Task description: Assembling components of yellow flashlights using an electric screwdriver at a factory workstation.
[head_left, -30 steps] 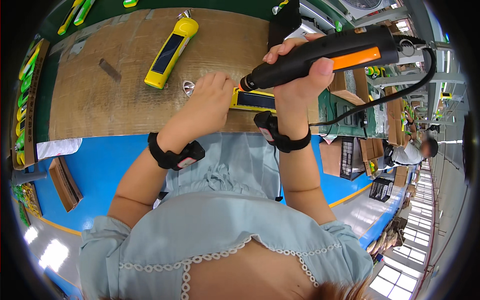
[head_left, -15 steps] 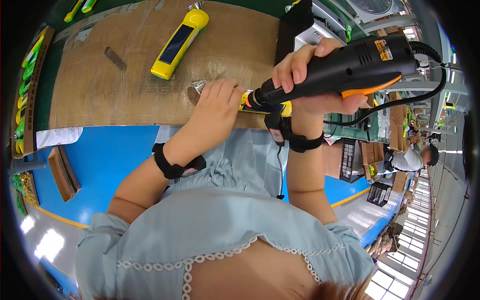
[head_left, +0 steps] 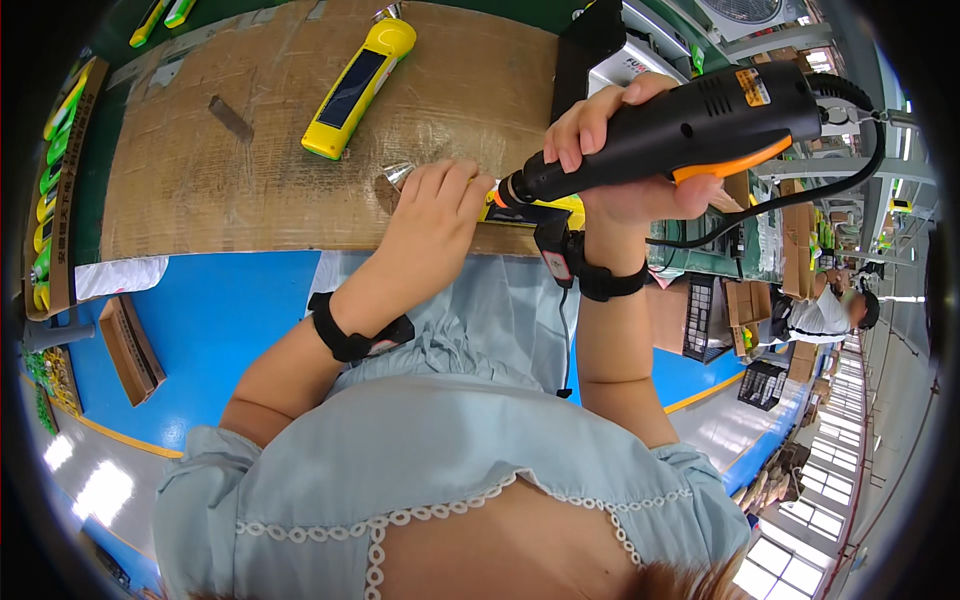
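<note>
My right hand (head_left: 640, 205) is wrapped around a black electric screwdriver (head_left: 700, 125) with an orange lever and a cable at its rear. Its orange-ringed tip points left and down at a yellow flashlight (head_left: 562, 208) with a dark panel, lying near the cardboard's front edge. The bit's contact point is hidden. Curled over the flashlight's left part, my left hand (head_left: 432, 225) holds it close to the screwdriver tip. A silver reflector cup (head_left: 398, 175) shows beside my left fingers. Farther back lies another yellow flashlight (head_left: 358, 88), its dark panel facing up.
Worn cardboard (head_left: 200, 190) covers the bench. A carton (head_left: 65, 190) of green and yellow flashlights stands at the left edge. Behind the screwdriver rises a black panel (head_left: 585, 60). The screwdriver's cable (head_left: 800, 205) loops at the right. Another person (head_left: 820, 315) is far right.
The screwdriver's rear end has shifted slightly left and up with my right hand, while its tip stays at the flashlight. My left hand has barely moved.
</note>
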Demonstrator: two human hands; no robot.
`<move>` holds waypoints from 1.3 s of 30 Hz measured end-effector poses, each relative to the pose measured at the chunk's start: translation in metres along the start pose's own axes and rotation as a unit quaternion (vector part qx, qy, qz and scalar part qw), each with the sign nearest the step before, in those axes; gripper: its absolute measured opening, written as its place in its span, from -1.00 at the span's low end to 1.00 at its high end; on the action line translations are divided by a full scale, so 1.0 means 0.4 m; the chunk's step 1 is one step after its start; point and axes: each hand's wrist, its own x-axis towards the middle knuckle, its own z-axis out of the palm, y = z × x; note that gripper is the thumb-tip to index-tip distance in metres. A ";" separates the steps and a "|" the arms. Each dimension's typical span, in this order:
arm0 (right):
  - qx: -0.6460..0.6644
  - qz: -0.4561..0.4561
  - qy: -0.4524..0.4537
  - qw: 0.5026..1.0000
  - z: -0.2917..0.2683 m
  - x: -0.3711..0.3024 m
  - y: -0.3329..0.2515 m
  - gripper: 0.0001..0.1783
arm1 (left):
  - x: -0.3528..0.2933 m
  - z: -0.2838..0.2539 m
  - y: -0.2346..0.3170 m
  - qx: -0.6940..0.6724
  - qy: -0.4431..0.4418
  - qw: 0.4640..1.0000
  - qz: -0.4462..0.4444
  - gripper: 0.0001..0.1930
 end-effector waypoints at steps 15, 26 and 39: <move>-0.095 0.010 0.144 0.985 -0.016 -0.004 -0.010 -0.16 | 0.044 -0.012 -0.031 -0.037 -0.039 0.998 0.026 -0.59; -0.091 -0.064 0.229 0.967 0.029 0.008 -0.004 -0.25 | 0.068 -0.007 -0.045 -0.087 -0.029 0.996 -0.007 -0.49; -0.088 -0.017 0.194 0.977 0.018 0.021 0.047 -0.33 | 0.076 -0.002 -0.045 -0.077 -0.071 0.994 -0.020 -0.52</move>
